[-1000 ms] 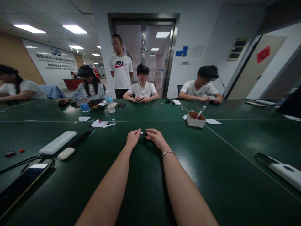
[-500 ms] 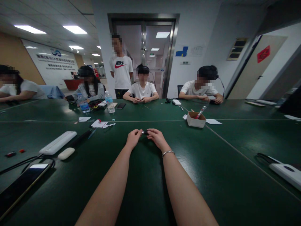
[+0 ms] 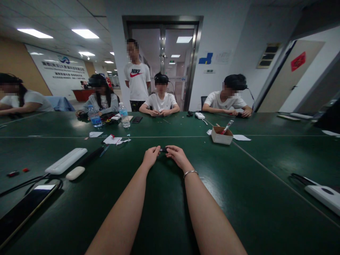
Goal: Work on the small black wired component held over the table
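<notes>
In the head view, both hands meet above the green table (image 3: 170, 198), ahead of me. Between them is a small black stick with a silvery end (image 3: 164, 150); it is too small to tell its exact kind. My left hand (image 3: 151, 157) is closed, pinching the silvery end between thumb and fingers. The black end is in the closed fingertips of my right hand (image 3: 177, 156), which wears a silver bracelet (image 3: 191, 173) at the wrist. The fingertips partly hide the stick.
To the left lie a white power bank (image 3: 66, 161), a white earphone case (image 3: 75, 173), a phone (image 3: 25, 209) and a pen (image 3: 104, 151). Torn paper (image 3: 113, 139), water bottles (image 3: 124, 115) and an open box (image 3: 222, 138) stand farther off. Several people sit opposite; one person (image 3: 136, 79) stands.
Less of the silvery part shows between my fingertips now, and the black part reaches closer to my left fingers. Both hands stay in nearly the same place.
</notes>
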{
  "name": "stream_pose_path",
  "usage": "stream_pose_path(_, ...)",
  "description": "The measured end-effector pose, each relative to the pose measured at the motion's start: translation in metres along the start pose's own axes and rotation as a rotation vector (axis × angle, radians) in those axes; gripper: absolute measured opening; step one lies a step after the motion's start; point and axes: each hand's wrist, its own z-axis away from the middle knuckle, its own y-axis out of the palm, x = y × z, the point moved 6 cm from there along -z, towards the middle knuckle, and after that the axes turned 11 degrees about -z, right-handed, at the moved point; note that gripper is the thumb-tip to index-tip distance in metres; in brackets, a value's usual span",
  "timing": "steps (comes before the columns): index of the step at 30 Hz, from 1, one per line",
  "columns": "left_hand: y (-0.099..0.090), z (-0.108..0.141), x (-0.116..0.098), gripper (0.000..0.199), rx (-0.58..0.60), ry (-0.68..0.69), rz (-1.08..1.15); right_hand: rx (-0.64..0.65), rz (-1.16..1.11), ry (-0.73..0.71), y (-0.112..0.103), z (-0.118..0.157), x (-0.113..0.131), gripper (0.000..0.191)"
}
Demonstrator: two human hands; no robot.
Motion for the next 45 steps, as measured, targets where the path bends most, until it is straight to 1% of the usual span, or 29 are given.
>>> stream_pose_path(7,0.000,0.000,0.002,0.054,0.017,-0.004,0.029,0.007,0.001,-0.002,0.001,0.001,0.000,0.024)
stream_pose_path(11,0.002,-0.003,0.005,0.054,0.000,-0.010,0.007,0.017,0.003,0.005,0.003,0.001,0.001,0.027)
stream_pose_path(14,0.003,-0.004,0.006,0.051,-0.027,-0.007,-0.004,-0.001,0.002,0.002,0.002,0.001,0.002,0.027)
stream_pose_path(19,0.004,-0.003,0.001,0.037,-0.026,0.045,0.007,-0.083,0.012,0.021,-0.003,-0.002,0.000,0.021)
stream_pose_path(23,0.003,-0.001,-0.005,0.021,-0.023,0.082,0.095,-0.116,0.005,0.011,-0.005,-0.003,0.000,0.018)
stream_pose_path(25,0.003,-0.001,-0.007,0.017,-0.022,0.108,0.138,-0.121,0.006,0.013,-0.005,-0.003,0.000,0.018)
stream_pose_path(27,0.003,-0.001,-0.009,0.018,-0.015,0.136,0.166,-0.126,0.009,0.014,-0.005,-0.002,0.000,0.018)
stream_pose_path(29,0.004,-0.001,-0.008,0.022,-0.016,0.135,0.191,-0.134,0.011,0.004,-0.005,-0.002,0.002,0.021)
stream_pose_path(31,0.005,-0.002,-0.004,0.028,-0.023,0.083,0.215,-0.136,0.017,-0.008,-0.004,-0.001,0.002,0.024)
stream_pose_path(34,0.006,-0.001,-0.001,0.032,-0.012,0.023,0.195,-0.113,0.028,-0.003,-0.002,-0.001,0.002,0.022)
stream_pose_path(36,0.005,-0.001,-0.003,0.029,-0.013,0.054,0.180,-0.106,0.030,-0.001,-0.002,-0.002,0.001,0.023)
stream_pose_path(38,0.004,-0.001,-0.007,0.021,-0.034,0.120,0.195,-0.112,0.023,-0.007,-0.004,-0.002,0.001,0.024)
stream_pose_path(40,0.005,-0.001,-0.008,0.019,-0.046,0.175,0.211,-0.122,0.011,-0.013,-0.006,-0.002,0.001,0.026)
stream_pose_path(45,0.011,-0.007,0.005,0.025,-0.065,0.086,0.215,-0.092,0.016,-0.011,-0.005,-0.002,0.002,0.025)
